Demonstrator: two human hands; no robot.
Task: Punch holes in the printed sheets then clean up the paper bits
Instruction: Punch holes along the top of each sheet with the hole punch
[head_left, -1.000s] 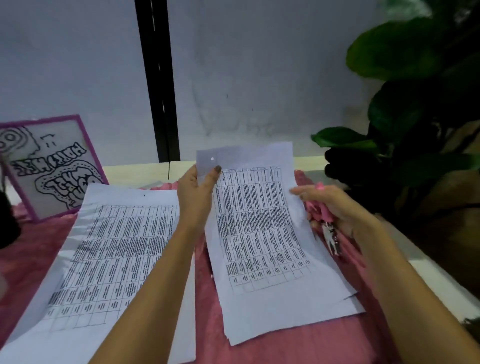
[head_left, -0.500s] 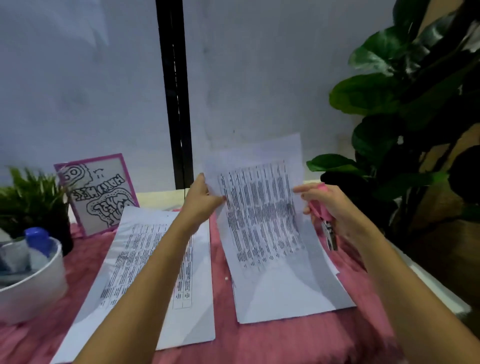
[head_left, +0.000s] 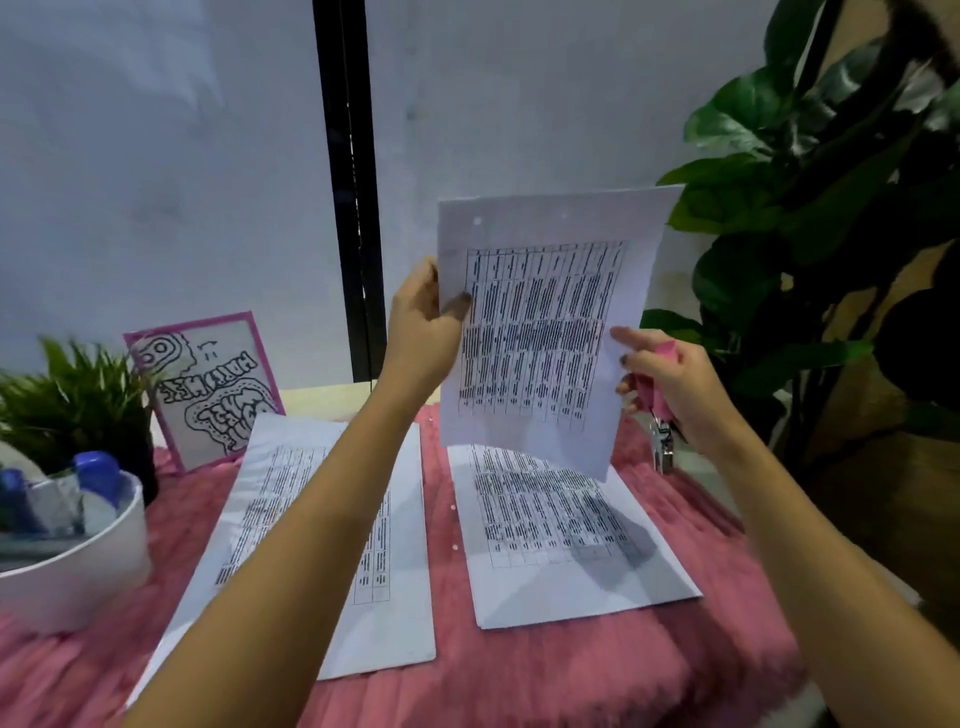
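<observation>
My left hand (head_left: 423, 327) pinches the left edge of a printed sheet (head_left: 545, 322) and holds it upright in the air; a small hole shows near its top left corner. My right hand (head_left: 670, 384) grips a pink hole punch (head_left: 657, 395), its metal jaw pointing down, with the forefinger touching the sheet's right edge. Below lies a stack of printed sheets (head_left: 561, 535) on the pink cloth (head_left: 519, 675). Another printed stack (head_left: 337, 540) lies to the left, partly under my left arm. Tiny white paper bits (head_left: 454, 526) dot the cloth between the stacks.
A white bowl (head_left: 78, 577) with blue-capped items stands at the left. Behind it are a small green plant (head_left: 78, 395) and a pink-framed drawing (head_left: 208, 389). A large leafy plant (head_left: 810, 218) fills the right side. A wall with a black strip (head_left: 345, 182) rises behind.
My left hand has lifted the top sheet off the right stack into the air. The view has tilted up and pulled back, bringing the bowl and small plant into sight.
</observation>
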